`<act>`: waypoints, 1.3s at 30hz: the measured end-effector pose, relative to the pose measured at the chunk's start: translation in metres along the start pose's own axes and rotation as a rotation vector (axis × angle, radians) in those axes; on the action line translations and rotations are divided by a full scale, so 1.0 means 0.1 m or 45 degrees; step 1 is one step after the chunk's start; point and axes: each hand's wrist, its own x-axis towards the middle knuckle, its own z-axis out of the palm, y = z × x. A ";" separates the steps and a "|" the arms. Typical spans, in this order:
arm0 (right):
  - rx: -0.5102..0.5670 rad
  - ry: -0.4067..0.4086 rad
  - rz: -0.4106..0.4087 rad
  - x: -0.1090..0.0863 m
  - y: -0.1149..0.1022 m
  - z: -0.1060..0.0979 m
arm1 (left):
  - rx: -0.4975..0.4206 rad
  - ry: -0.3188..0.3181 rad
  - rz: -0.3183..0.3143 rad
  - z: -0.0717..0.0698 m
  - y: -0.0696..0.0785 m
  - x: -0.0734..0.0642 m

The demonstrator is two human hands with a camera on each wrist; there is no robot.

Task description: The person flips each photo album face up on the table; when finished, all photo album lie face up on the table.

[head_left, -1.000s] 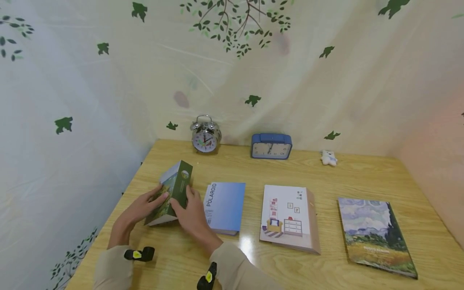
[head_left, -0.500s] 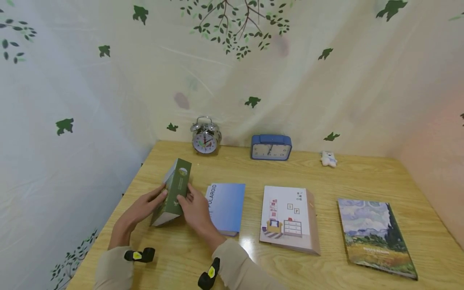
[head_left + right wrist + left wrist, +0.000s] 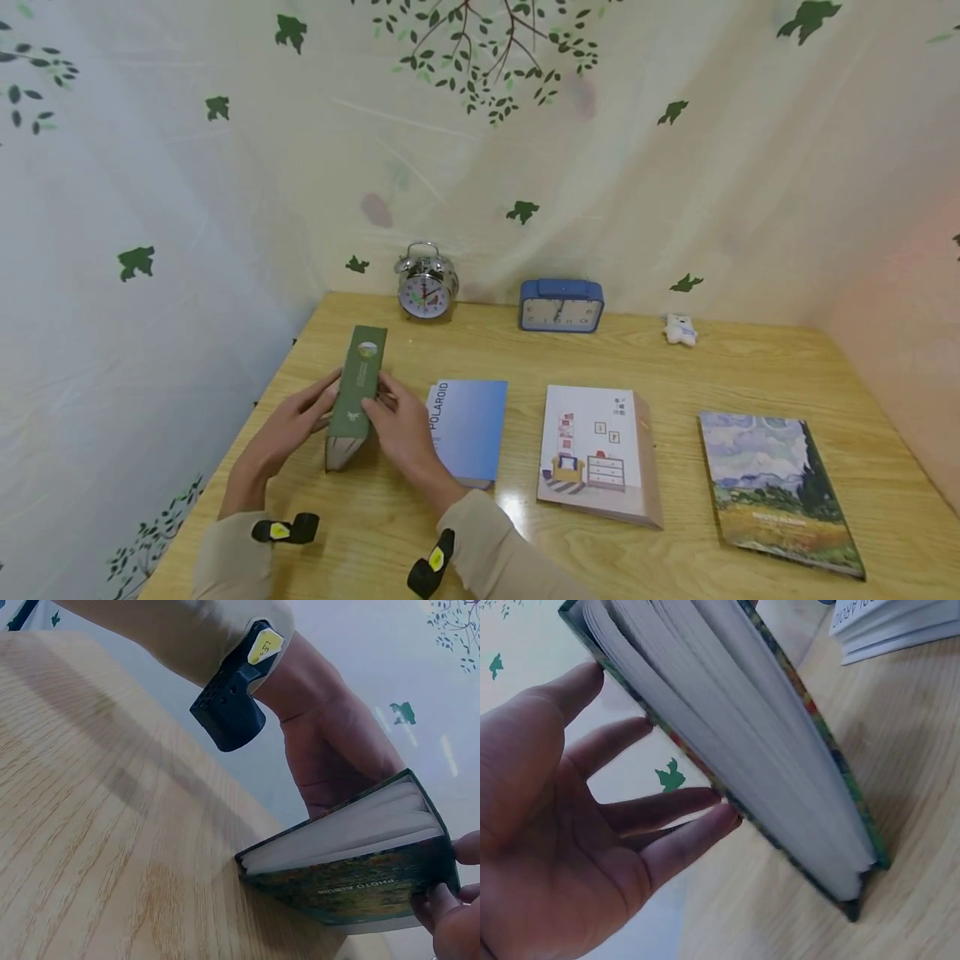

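In the head view, a photo album (image 3: 358, 383) with a green spine stands tilted at the table's left, spine up. Its page edges face the camera in the left wrist view. My left hand (image 3: 577, 802) touches one cover with the tips of its spread, nearly straight fingers. On the other side, my right hand (image 3: 401, 425) pinches the album near its spine, thumb on the spine. The right wrist view shows those right fingertips (image 3: 442, 900) on the cover printed "PHOTO ALBUM". The album's lower edge looks to be at the tabletop.
A blue POLAROID album (image 3: 468, 429) lies just right of my right hand. Farther right lie a white album (image 3: 596, 446) with a room drawing and a landscape-covered photo album (image 3: 780, 492). Along the back stand a silver alarm clock (image 3: 426, 287), a blue clock (image 3: 561, 306) and a white bear figure (image 3: 680, 329).
The green album has turned in my hands from showing its painted cover to showing its spine upward. My right hand has followed the spine edge. The other albums have not moved.
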 end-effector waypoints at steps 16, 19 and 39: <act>-0.074 -0.054 -0.118 -0.03 -0.12 0.16 | -0.112 0.103 0.052 -0.12 0.06 -0.09; -0.076 -0.078 -0.095 -0.05 -0.11 0.19 | -0.098 0.117 0.047 -0.14 0.05 -0.11; -0.449 -0.142 -0.106 -0.07 0.23 0.32 | 0.444 0.484 0.143 -0.25 0.25 -0.13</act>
